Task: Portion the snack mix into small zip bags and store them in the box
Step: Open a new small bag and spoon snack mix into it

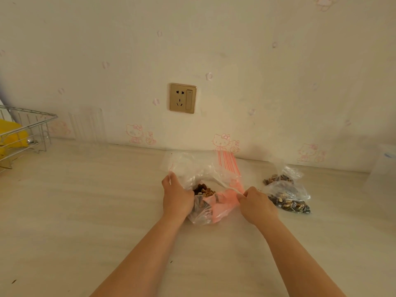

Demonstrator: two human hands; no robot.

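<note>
1. Closest to me I see pale, faintly streaked wood-grain tabletop (75, 221), flat and matte, with open room at front and left.
2. My left hand (176, 197) is closed on the crinkled clear plastic of the large snack bag (192, 170), gripping its left side.
3. My right hand (257, 205) pinches a small zip bag (220, 205), thin film with pink-red tint, fingers together on its right edge.
4. The snack mix (203, 189), brown lumpy nuts and dark pieces, sits between my hands, inside the plastic.
5. Just right of my right hand lie two filled bags (287, 196), glossy, wrinkled, resting on the table.
6. A translucent box (383, 161) stands at the far right edge; its shape is blurred.
7. At the far left a wire rack (25, 129) holds something yellow.
8. Behind, cartoon-cat wallpaper carries a gold socket plate (182, 98).
</note>
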